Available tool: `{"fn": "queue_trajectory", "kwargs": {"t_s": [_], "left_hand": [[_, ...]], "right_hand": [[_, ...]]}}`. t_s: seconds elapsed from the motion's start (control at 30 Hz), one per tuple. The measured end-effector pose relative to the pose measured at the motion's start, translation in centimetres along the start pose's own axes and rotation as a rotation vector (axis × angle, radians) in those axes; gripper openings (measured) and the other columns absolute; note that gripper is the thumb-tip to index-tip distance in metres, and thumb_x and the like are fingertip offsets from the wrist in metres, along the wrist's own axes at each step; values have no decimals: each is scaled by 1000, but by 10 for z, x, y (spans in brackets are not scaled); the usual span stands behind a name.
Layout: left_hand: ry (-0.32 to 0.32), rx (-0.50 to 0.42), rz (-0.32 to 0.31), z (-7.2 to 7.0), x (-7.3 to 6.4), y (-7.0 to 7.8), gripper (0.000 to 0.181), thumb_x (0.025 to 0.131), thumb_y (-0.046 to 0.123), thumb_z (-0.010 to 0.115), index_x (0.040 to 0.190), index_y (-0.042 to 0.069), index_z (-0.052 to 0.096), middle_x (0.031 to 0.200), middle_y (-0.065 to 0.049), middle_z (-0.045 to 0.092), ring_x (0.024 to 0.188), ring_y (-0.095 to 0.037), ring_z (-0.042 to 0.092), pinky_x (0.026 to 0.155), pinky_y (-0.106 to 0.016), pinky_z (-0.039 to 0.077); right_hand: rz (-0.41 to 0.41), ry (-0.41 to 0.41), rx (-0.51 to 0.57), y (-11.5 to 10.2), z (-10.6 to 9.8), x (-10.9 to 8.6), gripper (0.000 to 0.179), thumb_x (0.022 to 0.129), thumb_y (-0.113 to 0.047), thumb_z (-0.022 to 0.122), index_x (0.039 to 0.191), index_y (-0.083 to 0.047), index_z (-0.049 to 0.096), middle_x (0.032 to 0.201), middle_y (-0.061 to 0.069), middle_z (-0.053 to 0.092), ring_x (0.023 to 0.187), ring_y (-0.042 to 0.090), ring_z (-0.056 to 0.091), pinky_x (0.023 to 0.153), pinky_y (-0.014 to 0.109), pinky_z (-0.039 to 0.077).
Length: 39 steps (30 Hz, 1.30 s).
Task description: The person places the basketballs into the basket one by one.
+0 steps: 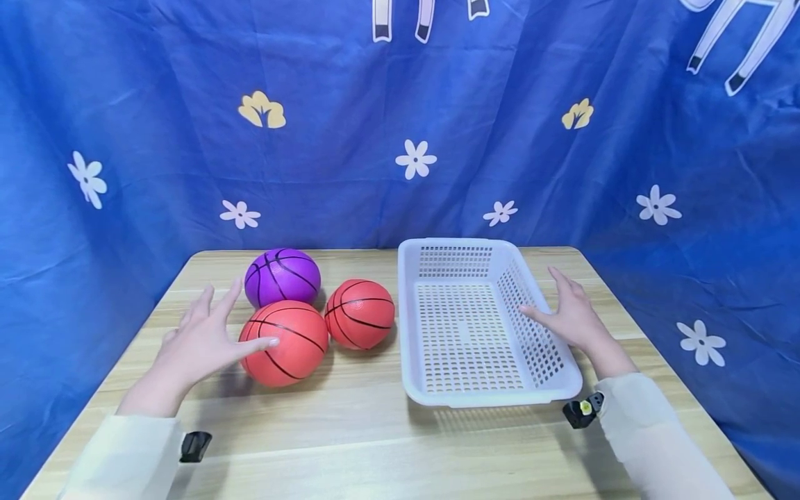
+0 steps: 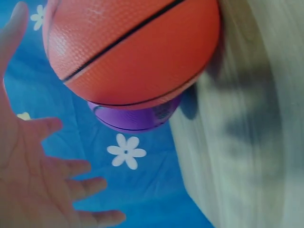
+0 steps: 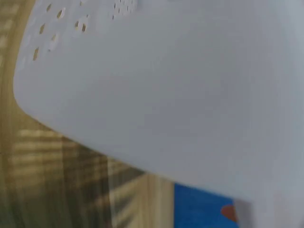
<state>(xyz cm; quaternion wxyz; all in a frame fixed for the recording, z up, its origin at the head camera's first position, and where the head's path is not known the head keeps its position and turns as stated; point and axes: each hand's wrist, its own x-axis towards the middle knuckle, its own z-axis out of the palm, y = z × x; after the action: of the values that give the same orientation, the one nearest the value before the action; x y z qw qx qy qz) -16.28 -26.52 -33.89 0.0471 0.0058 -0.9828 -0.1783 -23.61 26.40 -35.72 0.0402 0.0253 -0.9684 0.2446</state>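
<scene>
My left hand point(image 1: 194, 347) is spread with fingers apart at the left side of the nearer orange-red toy basketball point(image 1: 296, 354), its thumb overlapping the ball in the head view. The left wrist view shows the palm and straight fingers beside this ball. A purple basketball point(image 1: 282, 278) sits just behind it, and a second orange-red basketball point(image 1: 360, 316) lies to its right. At the right rim of a white perforated plastic basket point(image 1: 487, 399), my right hand point(image 1: 571, 326) has its thumb over the inner side and its fingers outside, extended. The right wrist view is mostly filled by the basket's wall point(image 3: 142, 95).
Everything stands on a light wood-grain table point(image 1: 325, 444). A blue curtain point(image 1: 337, 139) with white flowers and yellow shapes hangs behind and at both sides. Each wrist wears a small black device; the left one point(image 1: 196, 446) shows beneath the sleeve.
</scene>
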Motion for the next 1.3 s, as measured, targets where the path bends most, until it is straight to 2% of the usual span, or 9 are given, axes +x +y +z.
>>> {"fn": "queue_trajectory", "kwargs": {"t_s": [0.17,0.37,0.57,0.7,0.83,0.93,1.0,1.17,1.3], "left_hand": [[-73,-50,14,4,0,-6,110,59,70,56,139,21,-2,134,-32,-2,113,-58,8,69,-74,16],[-113,-203,80,11,1,-10,107,62,58,65,139,11,7,134,-30,14,115,-51,17,74,-69,25],[-132,-306,102,21,2,-12,103,64,51,68,139,13,9,133,-26,21,115,-47,22,77,-65,29],[-142,-370,100,28,2,-12,101,65,47,69,139,15,9,133,-26,22,112,-45,30,77,-59,36],[-139,-418,87,33,1,-13,100,65,45,70,139,17,9,132,-24,24,108,-43,36,76,-54,39],[-129,-435,76,37,2,-14,101,64,44,71,139,19,9,131,-23,27,106,-42,39,76,-53,40],[-125,-449,71,40,2,-15,101,63,44,72,139,19,9,130,-22,28,106,-41,39,76,-52,41],[-120,-474,59,43,3,-17,101,62,43,73,139,20,11,128,-22,32,105,-41,40,75,-52,42],[-109,-478,54,43,3,-17,100,62,43,73,139,19,14,126,-22,34,104,-40,41,76,-52,41]], "right_hand": [[18,-29,72,8,3,3,104,67,-63,55,139,-13,-1,136,27,10,114,49,25,82,62,28],[66,-100,212,16,7,4,97,72,-58,55,139,-11,3,133,30,18,111,49,31,82,57,33],[104,-161,317,22,9,3,92,74,-56,54,138,-8,7,129,29,26,109,44,36,82,51,37],[115,-168,406,27,12,5,85,78,-51,53,138,-7,12,127,28,31,102,38,46,76,44,44],[135,-120,501,68,38,27,78,77,-54,52,136,-13,22,117,20,46,87,25,57,65,39,48],[150,-51,568,113,69,51,72,75,-57,52,133,-20,32,105,10,53,82,21,59,61,38,49],[159,-33,618,127,78,59,68,75,-56,52,130,-21,36,102,8,54,82,22,59,62,37,49],[192,-30,700,125,77,59,59,73,-55,55,121,-21,47,102,3,54,88,22,56,69,42,47],[181,-33,708,125,76,59,56,73,-54,56,117,-20,50,103,4,55,88,22,56,69,41,47]]}}
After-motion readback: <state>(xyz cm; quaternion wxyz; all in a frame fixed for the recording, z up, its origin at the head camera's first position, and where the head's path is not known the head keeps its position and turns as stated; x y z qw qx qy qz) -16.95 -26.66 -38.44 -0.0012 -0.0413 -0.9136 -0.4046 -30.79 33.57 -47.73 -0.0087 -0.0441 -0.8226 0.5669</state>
